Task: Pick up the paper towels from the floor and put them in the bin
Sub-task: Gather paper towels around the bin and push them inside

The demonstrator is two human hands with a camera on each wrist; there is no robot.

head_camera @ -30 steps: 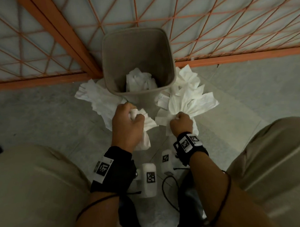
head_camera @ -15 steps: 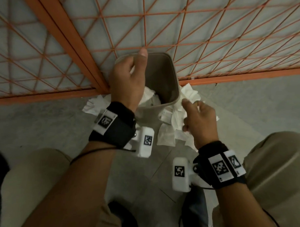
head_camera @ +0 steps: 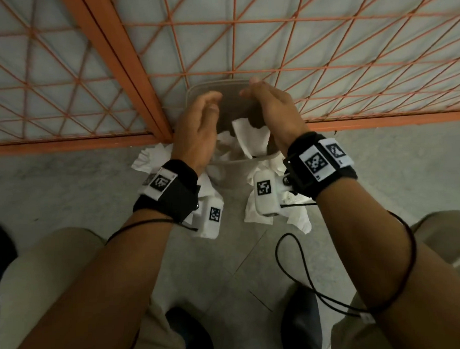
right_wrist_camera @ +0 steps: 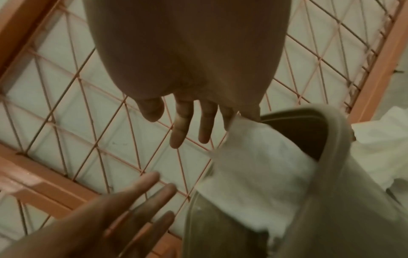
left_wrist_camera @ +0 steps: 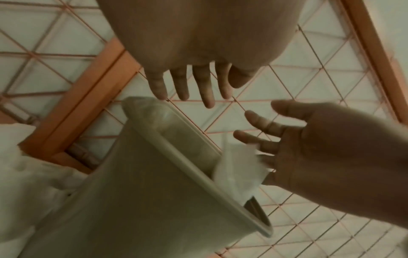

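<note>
White paper towels (head_camera: 247,138) lie in the bin (head_camera: 268,158); more lie on the floor (head_camera: 300,221) at 5 and 7 o'clock. Left hand (head_camera: 196,128) and right hand (head_camera: 271,108) hover released; next, regrasp those.

I seem to be in a storage or warehouse-like room: an orange wire-mesh partition (head_camera: 228,43) stands on grey tiled floor (head_camera: 53,189).

Bin (head_camera: 239,172) stands at twelve o'clock against the mesh fence (head_camera: 332,60) — paper towels (head_camera: 248,138) in it, more on the floor (head_camera: 67,184) at ten and two.
</note>
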